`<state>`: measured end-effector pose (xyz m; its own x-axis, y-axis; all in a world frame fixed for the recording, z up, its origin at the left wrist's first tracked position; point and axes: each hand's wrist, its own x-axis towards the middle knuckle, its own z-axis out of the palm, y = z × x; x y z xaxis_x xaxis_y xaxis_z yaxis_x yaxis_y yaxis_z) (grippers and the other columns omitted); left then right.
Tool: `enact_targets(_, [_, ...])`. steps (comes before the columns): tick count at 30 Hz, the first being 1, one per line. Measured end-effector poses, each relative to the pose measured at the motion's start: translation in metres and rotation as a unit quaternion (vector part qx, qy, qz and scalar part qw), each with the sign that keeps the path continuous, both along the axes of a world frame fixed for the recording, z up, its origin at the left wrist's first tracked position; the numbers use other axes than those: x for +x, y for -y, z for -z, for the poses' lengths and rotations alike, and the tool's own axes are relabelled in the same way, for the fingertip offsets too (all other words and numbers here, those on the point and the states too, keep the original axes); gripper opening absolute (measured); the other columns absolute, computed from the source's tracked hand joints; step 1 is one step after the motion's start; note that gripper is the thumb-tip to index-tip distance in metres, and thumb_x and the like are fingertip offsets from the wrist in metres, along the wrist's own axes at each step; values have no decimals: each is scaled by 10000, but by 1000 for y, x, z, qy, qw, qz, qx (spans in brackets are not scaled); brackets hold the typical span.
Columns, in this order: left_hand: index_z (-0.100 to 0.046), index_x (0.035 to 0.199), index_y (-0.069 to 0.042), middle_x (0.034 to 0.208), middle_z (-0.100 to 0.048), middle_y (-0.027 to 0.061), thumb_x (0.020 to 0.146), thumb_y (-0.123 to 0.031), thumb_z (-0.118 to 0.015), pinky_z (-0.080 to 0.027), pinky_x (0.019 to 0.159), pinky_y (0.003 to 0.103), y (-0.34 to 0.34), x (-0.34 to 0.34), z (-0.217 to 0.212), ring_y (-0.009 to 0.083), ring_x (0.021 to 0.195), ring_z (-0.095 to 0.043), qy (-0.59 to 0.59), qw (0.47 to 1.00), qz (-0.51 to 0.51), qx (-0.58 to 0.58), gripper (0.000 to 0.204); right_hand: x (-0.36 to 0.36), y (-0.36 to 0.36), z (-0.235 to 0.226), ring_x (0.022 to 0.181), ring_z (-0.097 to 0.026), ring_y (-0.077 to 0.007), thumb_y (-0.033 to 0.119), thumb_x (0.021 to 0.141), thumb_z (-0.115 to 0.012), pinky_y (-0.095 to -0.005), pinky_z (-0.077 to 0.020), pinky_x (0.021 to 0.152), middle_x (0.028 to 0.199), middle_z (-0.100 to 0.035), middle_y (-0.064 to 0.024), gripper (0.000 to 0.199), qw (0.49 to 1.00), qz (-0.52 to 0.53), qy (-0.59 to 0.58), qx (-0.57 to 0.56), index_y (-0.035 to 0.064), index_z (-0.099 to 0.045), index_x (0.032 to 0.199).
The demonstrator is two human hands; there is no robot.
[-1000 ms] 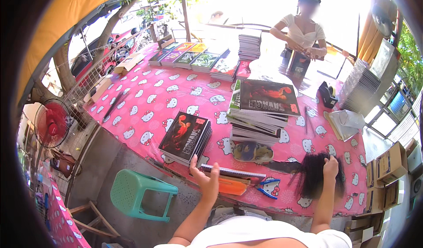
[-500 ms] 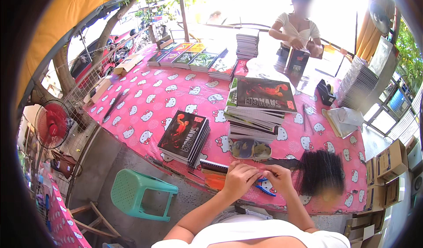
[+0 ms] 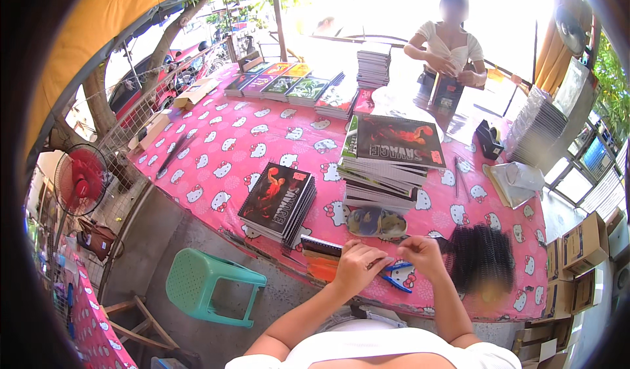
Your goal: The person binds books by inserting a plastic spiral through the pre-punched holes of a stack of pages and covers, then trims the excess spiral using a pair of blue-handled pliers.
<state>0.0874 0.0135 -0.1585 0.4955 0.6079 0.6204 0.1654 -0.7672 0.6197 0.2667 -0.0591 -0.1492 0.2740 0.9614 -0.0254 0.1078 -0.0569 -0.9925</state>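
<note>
My left hand (image 3: 357, 264) & right hand (image 3: 423, 254) both pinch a thin black coil (image 3: 394, 258) over blue pliers (image 3: 397, 276), bench (image 3: 223, 152) edge.

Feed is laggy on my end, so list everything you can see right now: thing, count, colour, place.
table: one, pink patterned cloth, centre
notebook stacks: two near, dark covers; more at far end
black spiral coils: one pile, right near edge
pliers: one, blue handles, between the hands
stool: one, green, below table
fan: one, red, left
cardboard boxes: several, brown, right
another person: one, far side
left hand: over near edge
right hand: beside it
</note>
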Motion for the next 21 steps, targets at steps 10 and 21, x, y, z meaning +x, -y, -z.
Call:
enact_targets(10, [-709, 740, -81, 768, -686, 34, 708, -153, -767, -426, 849, 375, 1, -2, 3, 181, 751, -640, 19, 999, 19, -23, 98, -3, 1, -26, 642, -570, -89, 63, 763, -725, -273, -472, 593, 724, -664, -67, 161, 977, -116, 175, -26, 2, -683, 906])
enact_targets(21, [-699, 781, -79, 787, -688, 33, 720, -129, -754, -424, 847, 360, -1, 0, 7, 190, 765, -643, 17, 1000, 7, -4, 96, 4, -5, -16, 647, -596, -88, 74, 814, -683, -255, -487, 599, 702, -662, -77, 152, 989, -104, 70, -77, -26, -682, 929])
